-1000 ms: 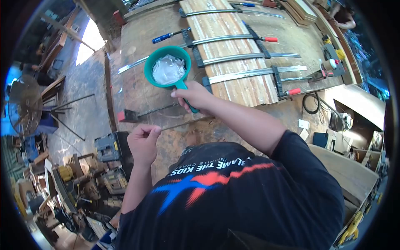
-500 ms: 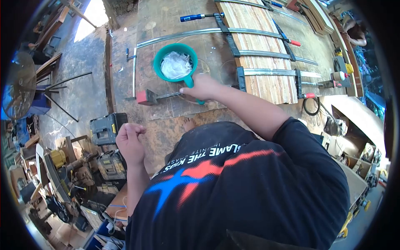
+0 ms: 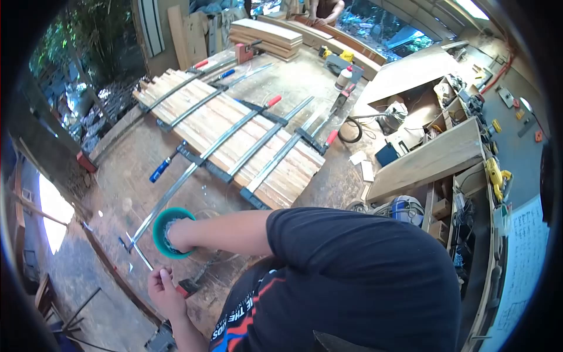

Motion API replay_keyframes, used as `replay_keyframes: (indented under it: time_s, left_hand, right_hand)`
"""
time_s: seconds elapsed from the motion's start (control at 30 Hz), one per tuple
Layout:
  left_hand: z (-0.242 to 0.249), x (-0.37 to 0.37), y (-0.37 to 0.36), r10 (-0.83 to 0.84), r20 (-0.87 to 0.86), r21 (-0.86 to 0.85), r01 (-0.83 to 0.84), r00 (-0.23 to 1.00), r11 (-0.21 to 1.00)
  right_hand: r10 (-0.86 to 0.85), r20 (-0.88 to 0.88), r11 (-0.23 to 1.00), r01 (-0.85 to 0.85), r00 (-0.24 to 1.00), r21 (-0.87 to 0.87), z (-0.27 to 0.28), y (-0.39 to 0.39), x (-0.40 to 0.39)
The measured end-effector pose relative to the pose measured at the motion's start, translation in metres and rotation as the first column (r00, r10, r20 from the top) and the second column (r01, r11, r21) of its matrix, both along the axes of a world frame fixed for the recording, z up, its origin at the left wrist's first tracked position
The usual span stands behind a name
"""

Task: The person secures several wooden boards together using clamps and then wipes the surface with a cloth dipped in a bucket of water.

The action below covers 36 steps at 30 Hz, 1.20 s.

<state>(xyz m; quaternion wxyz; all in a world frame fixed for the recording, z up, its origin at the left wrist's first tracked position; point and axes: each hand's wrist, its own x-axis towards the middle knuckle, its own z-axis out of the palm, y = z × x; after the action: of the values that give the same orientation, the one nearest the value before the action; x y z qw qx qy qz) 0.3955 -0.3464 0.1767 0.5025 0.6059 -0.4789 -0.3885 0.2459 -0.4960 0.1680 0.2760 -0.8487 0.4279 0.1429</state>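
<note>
A green plastic cup (image 3: 159, 233) stands on the worn wooden table (image 3: 126, 193). My right hand (image 3: 180, 234) reaches into it, and its fingers are hidden inside. My left hand (image 3: 166, 290) is raised near the table's near edge, its fingers curled and pressed together; what they hold, if anything, is too small to make out. Beside that hand lies a clamp with a red end block (image 3: 187, 287). Beyond the cup is a panel of light wood strips (image 3: 205, 123), held by several metal bar clamps with blue and red handles.
Stacked boards (image 3: 267, 36), a glue bottle (image 3: 344, 76) and a yellow tool (image 3: 346, 56) are at the back of the table. Another person's hands (image 3: 319, 20) rest on wood at the top. Open shelves with tools (image 3: 457, 234) stand at the right.
The view has swung to the right. My right hand has let go of the cup's handle and is now inside the cup. My left hand is closer to the table's edge.
</note>
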Motion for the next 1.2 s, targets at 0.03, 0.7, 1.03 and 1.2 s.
replay_keyframes:
  time_s: [0.03,0.7,1.03,1.2]
  left_hand:
    - [0.002,-0.002,-0.011,-0.043,0.020,0.007,0.043,0.999,0.999]
    - [-0.076,-0.019,-0.144,0.163,-0.816,0.281,0.134,0.554,0.950]
    - [-0.036,-0.048,-0.112,0.293,-0.828,0.373,0.080,0.477,0.924]
    - [-0.041,-0.051,-0.106,0.290,-0.786,0.371,0.041,0.546,0.928]
  right_hand:
    - [0.013,0.004,0.999,-0.013,1.000,-0.043,-0.003,-0.006,0.003]
    - [-0.180,0.543,0.885,0.375,0.820,-0.274,-0.043,-0.007,0.010]
    - [-0.554,0.750,0.807,0.456,0.361,0.376,-0.050,0.019,0.023]
    - [-0.478,0.616,0.862,0.471,0.626,0.189,-0.052,-0.014,0.013]
